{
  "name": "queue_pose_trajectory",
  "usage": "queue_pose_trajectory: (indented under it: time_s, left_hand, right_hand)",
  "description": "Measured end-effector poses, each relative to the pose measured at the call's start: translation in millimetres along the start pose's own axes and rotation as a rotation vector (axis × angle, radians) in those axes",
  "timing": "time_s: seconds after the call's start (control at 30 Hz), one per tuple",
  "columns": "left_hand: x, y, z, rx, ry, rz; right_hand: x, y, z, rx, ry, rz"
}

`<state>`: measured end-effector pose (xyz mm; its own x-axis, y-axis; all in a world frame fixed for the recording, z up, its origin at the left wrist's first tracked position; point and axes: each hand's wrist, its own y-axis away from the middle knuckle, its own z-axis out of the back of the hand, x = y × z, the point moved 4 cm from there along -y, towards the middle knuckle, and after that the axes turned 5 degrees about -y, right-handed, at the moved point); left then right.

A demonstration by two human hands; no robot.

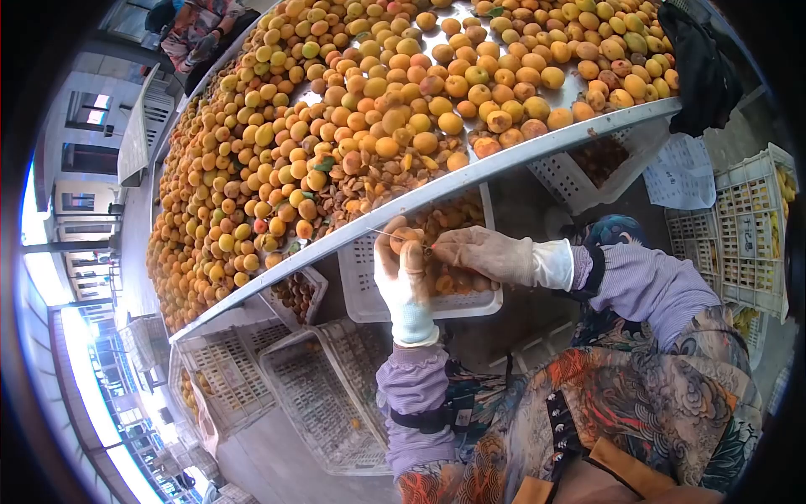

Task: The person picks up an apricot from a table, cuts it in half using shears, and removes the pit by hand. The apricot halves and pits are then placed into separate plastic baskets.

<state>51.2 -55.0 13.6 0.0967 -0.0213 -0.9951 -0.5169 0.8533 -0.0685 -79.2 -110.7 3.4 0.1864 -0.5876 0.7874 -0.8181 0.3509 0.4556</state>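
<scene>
1. Head view, hands. Left hand (pixel 403 273), gloved, fingers upward, grasps a single orange fruit (pixel 404 241) between thumb and fingers — grip clearly loaded.
2. Right hand (pixel 485 254), also gloved, comes in from the right with fingertips bunched just beside that fruit. Cannot tell what they pinch; any object there is too small and mostly covered.
3. Thin rod (pixel 376 231) shows past the left fingers, on the side away from the right hand. Its long axis slants from upper left toward the right fingertips; the middle is hidden, so whether it passes through or behind the fruit is unclear.
4. Key relation: fruit lies inside the left grip and directly left of the right fingertips — left hand nearer, being in contact. Fruit is roundish, no distinct long axis visible.
5. Below both hands: white crate (pixel 360 284) containing orange fruit pieces (pixel 453 281). The held fruit is above its far-left part, short of the table rim (pixel 588 132).
6. Beyond the rim: heaped whole fruit (pixel 277 168), with flattened brownish pieces (pixel 369 186) gathered along the near edge.
7. Periphery: black cloth (pixel 705 71) over the table's right corner; another person (pixel 197 42) at upper left.
</scene>
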Motion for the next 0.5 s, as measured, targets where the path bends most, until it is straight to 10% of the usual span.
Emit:
queue_pose_trajectory:
  time_s: [0.17, 0.33, 0.5]
  left_hand:
    - [5, 1, 6, 0.048, -0.069, 0.006]
    - [25, 4, 3, 0.036, 0.287, 0.341]
    - [24, 2, 2, 0.026, 0.266, 0.247]
  right_hand:
    - [-7, -11, -5, 0.117, -0.009, 0.377]
    - [-48, -33, -2, 0.146, -0.204, 0.180]
    - [-50, -38, -6, 0.132, -0.182, 0.179]
